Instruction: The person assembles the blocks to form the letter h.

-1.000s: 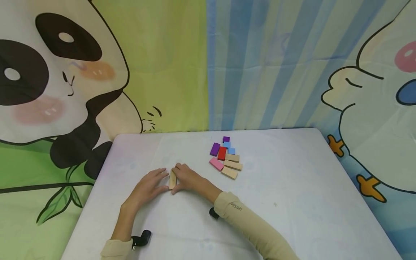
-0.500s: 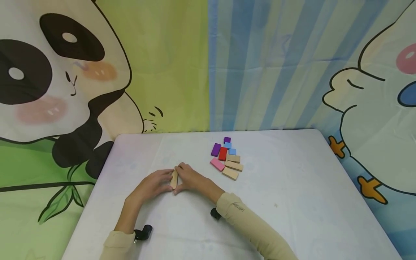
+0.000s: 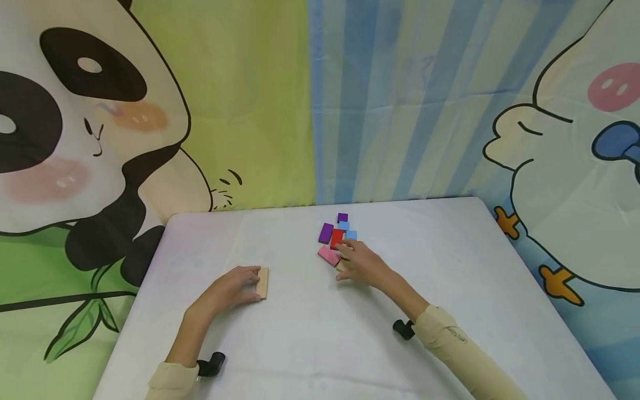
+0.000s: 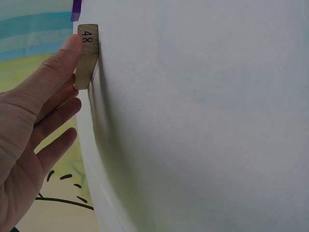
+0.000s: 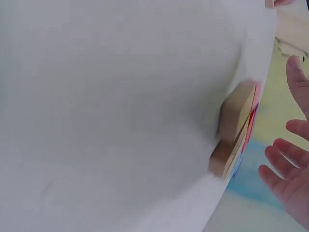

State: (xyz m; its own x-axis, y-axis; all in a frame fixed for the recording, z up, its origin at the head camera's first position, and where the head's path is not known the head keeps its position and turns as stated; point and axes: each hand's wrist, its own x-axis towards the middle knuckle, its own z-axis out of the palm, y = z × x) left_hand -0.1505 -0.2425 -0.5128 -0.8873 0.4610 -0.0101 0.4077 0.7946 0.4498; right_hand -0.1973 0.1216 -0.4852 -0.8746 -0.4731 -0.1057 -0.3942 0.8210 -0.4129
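A plain wooden block (image 3: 262,283) lies on the left part of the white table, and the number 48 shows on its end in the left wrist view. My left hand (image 3: 235,289) holds this block, thumb at the near end and a finger at the far end. Farther right, my right hand (image 3: 367,264) is over a cluster of small blocks, its fingers spread and partly covering the wooden ones. A red block (image 3: 336,239) and a pink block (image 3: 328,255) show beside its fingertips. In the right wrist view, two wooden blocks (image 5: 236,113) stand out beside the loosely spread fingers.
Behind the right hand lie a purple block (image 3: 326,233), a smaller purple block (image 3: 342,218) and two light blue blocks (image 3: 351,235). The white table (image 3: 300,344) ends at a cartoon-printed cloth backdrop (image 3: 250,111).
My right hand has left the wooden block and moved right to the block cluster. My left hand stays at the wooden block. The head view has shifted slightly.
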